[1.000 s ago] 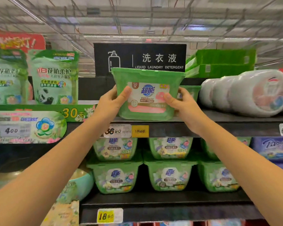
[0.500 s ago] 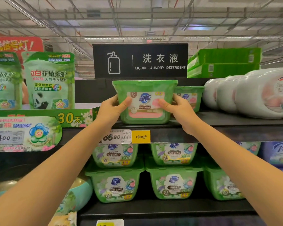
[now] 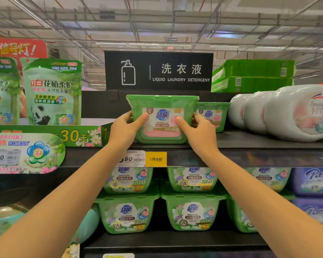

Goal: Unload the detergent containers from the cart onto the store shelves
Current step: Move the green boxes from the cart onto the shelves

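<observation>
1. Gripping the tub (image 3: 163, 116) from both sides, we press our thumbs on its front label: the left thumb (image 3: 143, 118) at the label's left edge, the right thumb (image 3: 181, 121) at its right edge.
2. Our other fingers curl round the tub's side walls and are mostly hidden behind it.
3. Our left hand (image 3: 126, 127) clasps the left wall and our right hand (image 3: 199, 131) the right wall. Both forearms reach up from the bottom corners.
4. The tub is green with a pink-and-white label. It stands upright with its lid on, facing us, at the front of the top shelf (image 3: 250, 144).
5. Just behind it to the right we see a second tub (image 3: 213, 114) of the same kind, partly hidden by our right hand.
6. Further right on that shelf white jugs (image 3: 295, 112) lie in a row. To the left stand green pouches (image 3: 52, 92).
7. On the shelf edge below the tub, a price tag (image 3: 133, 159) and a yellow tag (image 3: 156, 159) sit side by side.
8. Above the tub is a black sign (image 3: 158, 70) reading "LIQUID LAUNDRY DETERGENT", with green cartons (image 3: 254, 75) to its right.
9. One shelf down, we see green tubs (image 3: 127, 215) stacked two high, with purple boxes (image 3: 313, 181) to their right.
</observation>
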### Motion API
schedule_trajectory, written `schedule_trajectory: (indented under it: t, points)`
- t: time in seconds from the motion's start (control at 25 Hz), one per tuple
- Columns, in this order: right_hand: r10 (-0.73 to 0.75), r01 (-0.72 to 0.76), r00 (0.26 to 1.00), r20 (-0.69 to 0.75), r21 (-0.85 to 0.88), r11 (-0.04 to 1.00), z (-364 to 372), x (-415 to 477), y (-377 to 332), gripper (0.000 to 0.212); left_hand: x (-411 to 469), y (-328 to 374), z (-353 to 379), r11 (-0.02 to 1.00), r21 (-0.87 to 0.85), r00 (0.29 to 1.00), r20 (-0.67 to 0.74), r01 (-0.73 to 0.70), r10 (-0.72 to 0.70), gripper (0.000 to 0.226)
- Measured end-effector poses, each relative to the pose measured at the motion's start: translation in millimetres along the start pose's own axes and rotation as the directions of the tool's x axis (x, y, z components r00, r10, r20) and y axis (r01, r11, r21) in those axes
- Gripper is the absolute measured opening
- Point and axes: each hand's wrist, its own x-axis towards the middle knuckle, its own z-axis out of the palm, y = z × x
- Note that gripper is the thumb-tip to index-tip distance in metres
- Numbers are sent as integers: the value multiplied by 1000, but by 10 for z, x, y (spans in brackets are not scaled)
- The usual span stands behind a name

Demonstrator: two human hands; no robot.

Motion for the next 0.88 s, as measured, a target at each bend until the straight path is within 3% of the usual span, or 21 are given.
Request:
schedule_trajectory:
  t: [0.16, 0.32, 0.4, 0.52, 0.68, 0.76, 0.88]
  points:
    - [-3, 2, 1000, -19, -68, 998, -70, -126, -92, 40, -323, 38, 61, 963, 235, 974, -150, -132, 170, 54]
    - [-94, 86, 993, -73, -109, 990, -221, -598, -146, 32, -1044, -84, 14, 929, 146, 923, -132, -341, 360, 35]
    - [-187, 171, 976, -114, -144, 975, -301, -1014, -107, 24, -1394, -246, -53, 956, 4, 953, -80, -294, 293, 24]
    - [-258, 230, 961, -96, -232, 945, -402, -1742, 68, 17, -1856, -575, -111, 984, -168, 998, -7, -61, 61, 18]
    - [87, -73, 994, 72, -176, 982, -541, -2755, 290, 13, -2449, -1066, -133, 970, -169, 977, 152, 176, -151, 15]
    - [240, -218, 966, 92, -204, 954, -675, -3239, 396, 10, -2763, -1277, -108, 953, -146, 942, 247, 267, -226, 16]
    - [449, -422, 891, 68, -241, 874, -902, -3928, 474, 23, -3272, -1542, -51, 932, -49, 850, 429, 359, -305, 20]
